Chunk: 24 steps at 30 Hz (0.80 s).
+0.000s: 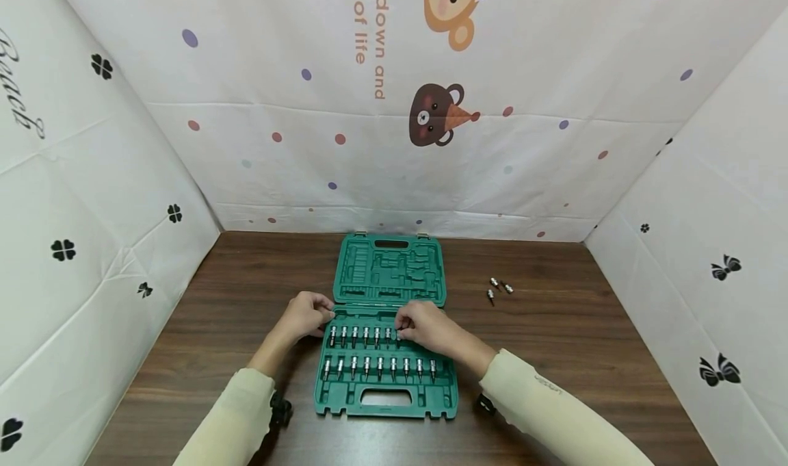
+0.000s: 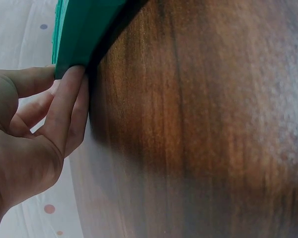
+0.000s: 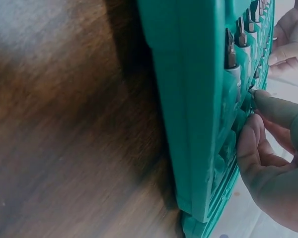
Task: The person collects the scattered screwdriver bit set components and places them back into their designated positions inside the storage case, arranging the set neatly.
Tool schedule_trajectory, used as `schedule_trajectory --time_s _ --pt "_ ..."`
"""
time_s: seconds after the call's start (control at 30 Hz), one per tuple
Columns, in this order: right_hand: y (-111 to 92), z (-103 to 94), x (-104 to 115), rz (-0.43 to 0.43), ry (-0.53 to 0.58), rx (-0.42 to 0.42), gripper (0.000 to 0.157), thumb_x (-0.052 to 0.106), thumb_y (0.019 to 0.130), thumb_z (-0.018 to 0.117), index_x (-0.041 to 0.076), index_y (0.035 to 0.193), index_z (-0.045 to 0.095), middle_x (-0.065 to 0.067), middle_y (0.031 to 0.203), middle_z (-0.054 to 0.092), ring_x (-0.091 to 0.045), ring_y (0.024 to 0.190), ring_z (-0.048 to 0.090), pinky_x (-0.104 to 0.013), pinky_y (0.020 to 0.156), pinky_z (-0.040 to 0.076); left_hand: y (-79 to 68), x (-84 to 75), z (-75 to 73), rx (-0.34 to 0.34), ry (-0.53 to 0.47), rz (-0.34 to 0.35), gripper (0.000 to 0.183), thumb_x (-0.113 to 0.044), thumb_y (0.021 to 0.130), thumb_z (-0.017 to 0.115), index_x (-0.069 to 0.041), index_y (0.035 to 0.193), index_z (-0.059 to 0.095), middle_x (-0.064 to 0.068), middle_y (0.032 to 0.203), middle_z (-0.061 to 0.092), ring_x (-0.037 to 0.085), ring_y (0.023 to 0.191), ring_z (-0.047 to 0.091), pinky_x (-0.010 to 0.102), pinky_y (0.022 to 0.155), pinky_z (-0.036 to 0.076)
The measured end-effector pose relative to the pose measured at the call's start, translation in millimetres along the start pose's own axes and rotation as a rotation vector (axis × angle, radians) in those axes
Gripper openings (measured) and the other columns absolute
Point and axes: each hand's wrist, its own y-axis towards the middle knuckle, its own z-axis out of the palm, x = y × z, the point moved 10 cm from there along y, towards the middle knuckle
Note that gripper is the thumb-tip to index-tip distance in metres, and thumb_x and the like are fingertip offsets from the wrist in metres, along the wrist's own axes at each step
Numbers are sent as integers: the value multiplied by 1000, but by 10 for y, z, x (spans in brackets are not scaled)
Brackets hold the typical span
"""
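An open green tool case [image 1: 337, 399] lies on the table, with two rows of silver bit sockets [image 1: 366, 366] in its near half. My left hand [image 1: 304, 314] grips the case's left edge near the hinge; in the left wrist view the thumb and fingers [image 2: 69, 101] close on its green corner. At the right end of the upper row, my right hand [image 1: 427, 324] pinches a bit socket [image 1: 398, 337] between thumb and fingertips. Those fingertips partly hide it, so how far it sits in its slot I cannot tell.
Three loose bit sockets [image 1: 494, 282] lie on the brown wooden table [image 1: 542, 329], right of the case. The case lid [image 1: 389, 274] lies folded back toward the rear wall. White printed sheets [image 1: 345, 165] enclose the table at the back and sides.
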Motion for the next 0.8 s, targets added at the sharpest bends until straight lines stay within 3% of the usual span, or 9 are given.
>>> schedule_trajectory --time_s 0.13,0.37,0.8 --pt "9 6 9 19 -10 -10 7 13 93 78 12 97 73 1 94 65 -9 84 59 -25 71 54 -3 2 4 3 3 -1 17 -5 99 66 2 113 72 15 103 71 21 87 70 40 69 65" --pt "51 -7 28 48 -82 -12 24 17 91 81 8 113 73 -4 103 63 -17 93 59 -34 79 56 -17 -6 7 10 8 -4 18 -5 99 66 2 115 71 16 106 71 22 87 70 41 70 65" --pt "131 1 42 45 -116 50 22 17 88 83 11 109 76 -3 102 66 -17 93 62 -32 78 57 -14 -15 13 19 20 3 18 -5 99 67 2 114 72 16 105 71 24 89 71 40 69 65"
